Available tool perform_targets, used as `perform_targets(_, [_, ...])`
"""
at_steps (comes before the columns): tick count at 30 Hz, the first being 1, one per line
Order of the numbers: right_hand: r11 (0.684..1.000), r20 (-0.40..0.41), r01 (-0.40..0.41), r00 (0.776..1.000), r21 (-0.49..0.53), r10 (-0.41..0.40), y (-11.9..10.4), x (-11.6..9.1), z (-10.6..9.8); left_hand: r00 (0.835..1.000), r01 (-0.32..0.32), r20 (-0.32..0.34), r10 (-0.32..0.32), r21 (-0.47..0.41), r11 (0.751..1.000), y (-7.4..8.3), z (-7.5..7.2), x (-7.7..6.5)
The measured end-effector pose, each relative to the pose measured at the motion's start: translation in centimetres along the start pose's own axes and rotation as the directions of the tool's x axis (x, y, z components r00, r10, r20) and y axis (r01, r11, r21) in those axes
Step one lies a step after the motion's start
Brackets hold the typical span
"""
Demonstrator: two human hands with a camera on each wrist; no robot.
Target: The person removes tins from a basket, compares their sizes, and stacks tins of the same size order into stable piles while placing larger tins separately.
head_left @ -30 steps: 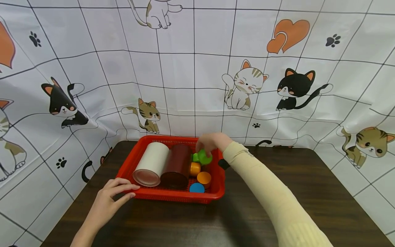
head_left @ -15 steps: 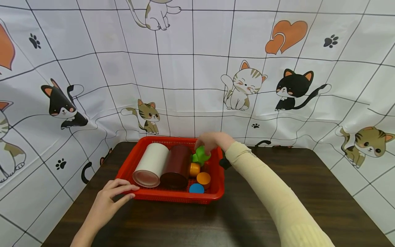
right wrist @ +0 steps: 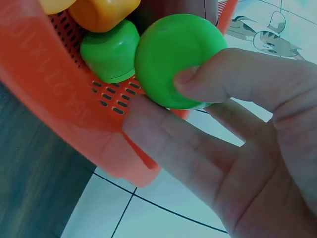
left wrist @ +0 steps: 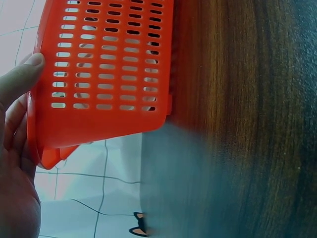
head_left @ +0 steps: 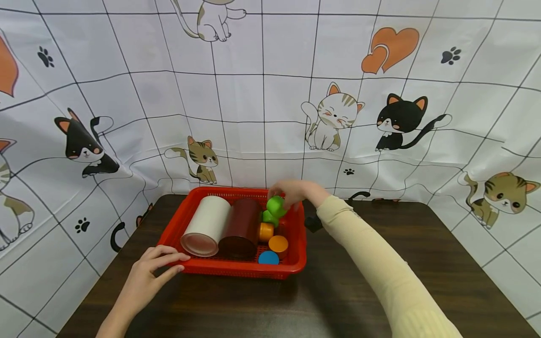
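Note:
At the back right of the red plastic basket [head_left: 236,269], my right hand [head_left: 291,191] pinches a round green container [right wrist: 173,57] between thumb and fingers. A second, smaller green piece [right wrist: 110,52] lies just below it inside the basket. My left hand [head_left: 145,274] grips the basket's near left corner, its thumb [left wrist: 25,74] on the outer side and the fingers over the rim. Inside the basket lie a white cylinder [head_left: 208,225] and a dark red cylinder [head_left: 241,227], side by side. Orange pieces [head_left: 278,245] and a blue round piece [head_left: 268,257] sit to their right.
The basket stands on a dark wooden table [head_left: 236,310], near its back edge. A white sheet [head_left: 241,103] with cat drawings hangs behind and at both sides. A dark object [head_left: 313,223] shows beneath the right wrist.
My right hand has turned the green container and shifted it slightly up, so the second green piece shows more clearly below it. The left hand has stayed on the basket corner.

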State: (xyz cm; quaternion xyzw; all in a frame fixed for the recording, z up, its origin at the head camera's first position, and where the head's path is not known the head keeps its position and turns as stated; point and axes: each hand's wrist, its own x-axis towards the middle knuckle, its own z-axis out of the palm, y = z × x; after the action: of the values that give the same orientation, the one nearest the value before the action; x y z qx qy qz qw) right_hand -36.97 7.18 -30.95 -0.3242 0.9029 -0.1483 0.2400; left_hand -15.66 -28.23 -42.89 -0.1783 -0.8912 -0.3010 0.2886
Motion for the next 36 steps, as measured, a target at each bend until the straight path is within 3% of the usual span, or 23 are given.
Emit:
perform_targets(6, [0.999,-0.026,0.035,0.999,0.017,-0.034,0.2,-0.2,0.0,1.000,0.001,0.002,-0.001,-0.002,1.000,0.0,-0.1,0.1])
perform_targets(13, [0.993,-0.087,0.089,0.992,-0.083,-0.096,0.3,-0.2,0.1,1.000,-0.017,-0.007,0.017,-0.007,1.000,0.1,0.0,-0.1])
perform_targets(20, [0.991,-0.105,0.105,0.990,0.083,-0.096,0.6,-0.3,0.5,1.000,-0.023,-0.012,0.023,0.004,1.000,0.1,0.0,0.0])
perform_targets(27, [0.980,-0.163,0.185,0.972,0.078,-0.170,0.9,0.2,0.6,1.000,-0.024,-0.014,0.024,0.007,1.000,-0.1,-0.1,-0.2])
perform_targets(36, [0.943,-0.214,0.284,0.946,0.173,-0.245,1.1,0.3,0.9,0.999,-0.043,-0.007,0.043,0.003,0.999,-0.4,0.1,-0.1])
